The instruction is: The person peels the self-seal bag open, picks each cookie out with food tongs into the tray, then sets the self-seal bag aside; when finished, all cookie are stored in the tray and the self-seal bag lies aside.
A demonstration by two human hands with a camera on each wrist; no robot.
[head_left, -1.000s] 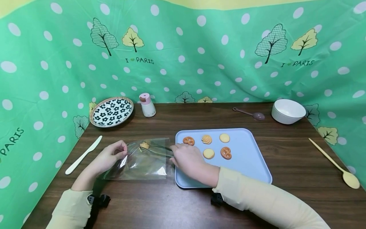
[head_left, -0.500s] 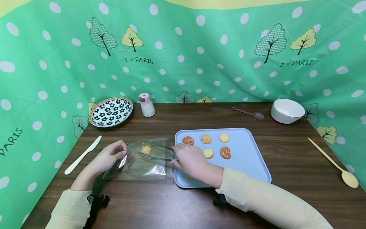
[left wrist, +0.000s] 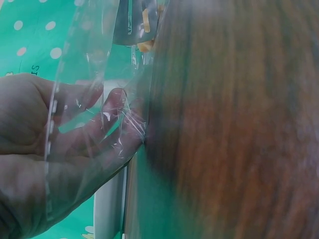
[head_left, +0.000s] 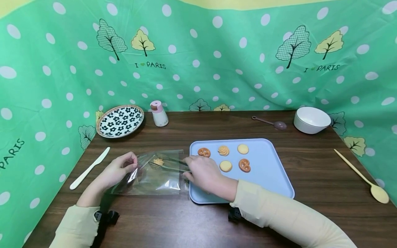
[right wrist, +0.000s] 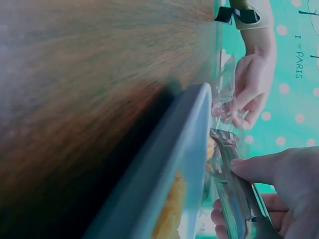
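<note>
My left hand [head_left: 115, 171] pinches the edge of a clear plastic bag [head_left: 152, 184] lying left of the blue tray [head_left: 263, 184]. In the left wrist view the film crinkles at the fingertips. Metal tongs [right wrist: 239, 191] are gripped in my right hand [head_left: 207, 174], thumb on one arm and fingers under the other. Their front ends reach through the bag's right-hand side. A flower-shaped cookie [head_left: 158, 161] is inside the bag, overlapped by the tong tips. On the tray lie pretzels [head_left: 245, 165], round cookies [head_left: 225, 166] and a swirl cookie [head_left: 223, 150].
A white knife [head_left: 90, 168] lies left of my left hand. Along the back stand a flower-patterned plate [head_left: 121, 121], a pink-capped shaker [head_left: 159, 115], a brown spoon [head_left: 279, 125] and a white bowl [head_left: 311, 120]. A pale wooden spoon [head_left: 379, 193] lies far right.
The tongs spread around the cookie half a second ago and are now narrower over it. My right hand shifted right, then back left. The cookie sits slightly lower; my left hand stays put.
</note>
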